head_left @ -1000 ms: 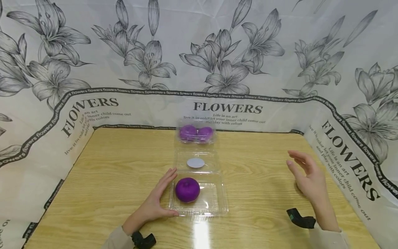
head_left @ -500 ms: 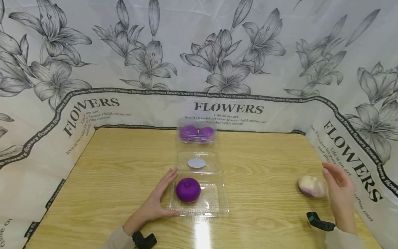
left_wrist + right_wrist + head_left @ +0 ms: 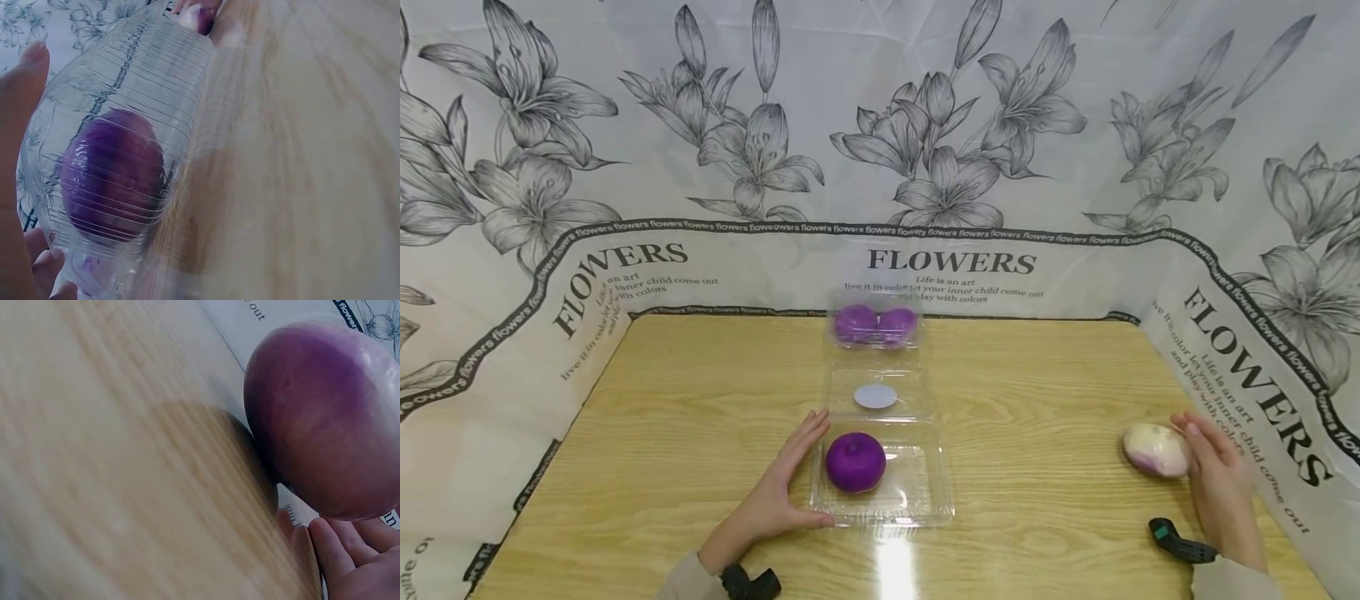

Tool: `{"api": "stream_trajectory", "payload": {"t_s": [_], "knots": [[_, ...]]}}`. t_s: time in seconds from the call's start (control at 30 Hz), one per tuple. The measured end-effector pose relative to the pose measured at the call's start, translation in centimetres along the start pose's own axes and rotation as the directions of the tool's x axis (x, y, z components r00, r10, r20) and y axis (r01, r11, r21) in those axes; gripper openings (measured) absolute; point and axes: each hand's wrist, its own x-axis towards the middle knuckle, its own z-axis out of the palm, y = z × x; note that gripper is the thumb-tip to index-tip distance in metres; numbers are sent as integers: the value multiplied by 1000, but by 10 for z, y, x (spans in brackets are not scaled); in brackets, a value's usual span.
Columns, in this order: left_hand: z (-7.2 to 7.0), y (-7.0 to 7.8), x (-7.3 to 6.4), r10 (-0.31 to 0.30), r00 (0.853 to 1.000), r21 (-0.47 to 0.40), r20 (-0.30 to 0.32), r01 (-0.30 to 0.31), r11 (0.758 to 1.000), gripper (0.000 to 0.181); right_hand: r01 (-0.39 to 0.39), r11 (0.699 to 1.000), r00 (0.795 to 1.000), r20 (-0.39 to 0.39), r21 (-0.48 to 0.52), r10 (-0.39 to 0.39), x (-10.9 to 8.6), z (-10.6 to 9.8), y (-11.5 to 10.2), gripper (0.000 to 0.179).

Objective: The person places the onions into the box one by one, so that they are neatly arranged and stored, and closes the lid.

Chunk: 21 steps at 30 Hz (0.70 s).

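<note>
Flower-printed cloth [image 3: 775,287] walled the wooden table [image 3: 700,400] at the back and both sides. From the head camera, the clear tray [image 3: 917,479] sat at lower centre, its lid [image 3: 841,389] laid back above it; a purple bulb [image 3: 855,462] lay in the tray's left half, bare plastic to its right. Higher up stood a closed box [image 3: 874,342] with more purple inside. The left hand [image 3: 773,493], thumb and fingers spread wide, lay along the tray's left side, gripping nothing. At lower right, the right hand [image 3: 1222,487] had its fingertips at the right side of a pale bulb [image 3: 1157,450]; whether it had hold, I could not tell. A second earlier that hand was farther left and this bulb did not show; now it sat sharp beside the fingers, which seemed to bring it into the work. Broad wood stretched between bulb and tray, while cloth rose to the hand's right, so leftward looked roomier. From the left wrist, the tray's ribbed wall crossed upper left, fingers near its rim at lower left. From the right wrist, the pale bulb filled upper right, fingertips just under it, wood at left.
</note>
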Motion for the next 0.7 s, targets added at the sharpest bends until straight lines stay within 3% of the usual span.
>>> {"api": "stream_trajectory", "payload": {"t_s": [0.17, 0.33, 0.47, 0.7], "knots": [[1, -2, 0, 14, 1000, -4, -5, -14, 1000, 116, 47, 998, 990, 133, 39, -51, -1, -6, 7, 36], [2, -1, 1, 4, 1000, 5, -1, -4, 1000, 116, 78, 984, 981, 190, -162, -46, -5, -8, 7, 48], [1, 0, 1, -3, 1000, 6, -2, 3, 1000, 116, 26, 949, 980, 198, -314, 38, -9, -8, 6, 65], [0, -2, 0, -8, 1000, 1, 1, 8, 1000, 117, -49, 908, 989, 108, -417, 103, -8, -4, 7, 71]]}}
